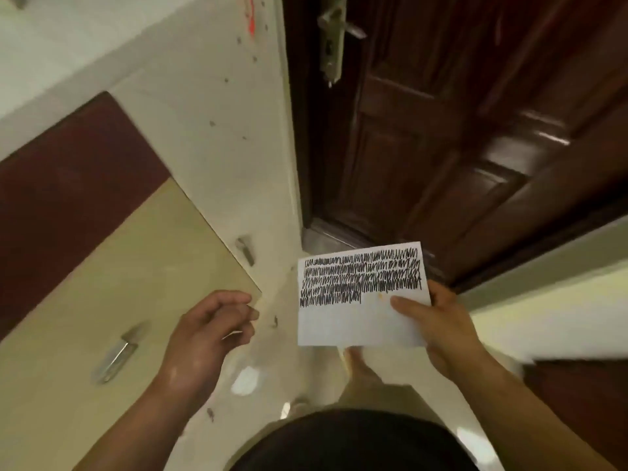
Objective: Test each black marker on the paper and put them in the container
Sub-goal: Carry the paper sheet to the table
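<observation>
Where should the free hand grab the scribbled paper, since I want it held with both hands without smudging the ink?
Probably the blank lower-left corner of the paper, coming in from the left. The right hand pinches only the right edge, so the left side hangs unsupported. The black scribbles fill the upper half, while the lower strip is clean. The left hand is empty, loosely curled, just left of that corner.

I count 1 paper (360, 297) with 5 rows of black scribble, 2 hands, 1 dark door (441, 130), 2 cabinet handles.
</observation>
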Demonstrator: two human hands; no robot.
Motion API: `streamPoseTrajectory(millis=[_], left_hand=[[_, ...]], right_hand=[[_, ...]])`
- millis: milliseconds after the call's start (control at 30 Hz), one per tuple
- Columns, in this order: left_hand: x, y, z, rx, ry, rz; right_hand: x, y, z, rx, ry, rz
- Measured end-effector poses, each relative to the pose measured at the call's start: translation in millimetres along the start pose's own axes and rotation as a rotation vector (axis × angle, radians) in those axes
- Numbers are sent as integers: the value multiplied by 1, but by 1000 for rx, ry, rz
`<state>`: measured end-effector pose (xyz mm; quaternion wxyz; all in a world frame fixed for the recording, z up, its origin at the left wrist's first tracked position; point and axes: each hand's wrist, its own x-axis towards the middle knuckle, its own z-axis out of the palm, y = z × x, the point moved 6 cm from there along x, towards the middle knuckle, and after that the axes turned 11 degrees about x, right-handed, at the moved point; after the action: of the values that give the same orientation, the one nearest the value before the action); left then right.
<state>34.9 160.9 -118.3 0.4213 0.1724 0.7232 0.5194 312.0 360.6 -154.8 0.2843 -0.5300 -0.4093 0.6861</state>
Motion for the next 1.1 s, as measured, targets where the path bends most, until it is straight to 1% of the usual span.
streamPoseTrajectory(millis=[133,233,367,467,567,667,833,900,1000,1100], left_hand=[[-17,-32,32,117,-197,-53],[-35,-46,72,207,-349,-65],[-72,-62,149,346,-558,-63],[-113,-70,217,463,-714,-25],[-164,-83,292,587,-818,25],[-229,-111,371,642,-921,20],[-358,-168,503,710,-1054,-8],[-407,-181,552,747,-1121,-2],[-460,-193,623,828,-1198,6],[-501,-203,699,895,-1249,71]], right_hand=[[-81,56,-70,191,235,36],[-140,98,-126,292,411,85],[-220,143,-202,426,613,108],[-283,174,-261,534,758,94],[-350,211,-325,647,893,79],[-417,256,-393,757,1002,63],[-519,316,-508,858,1127,53],[-554,330,-550,905,1189,40],[-590,341,-608,988,1238,-9],[-607,349,-667,1037,1296,-31]])
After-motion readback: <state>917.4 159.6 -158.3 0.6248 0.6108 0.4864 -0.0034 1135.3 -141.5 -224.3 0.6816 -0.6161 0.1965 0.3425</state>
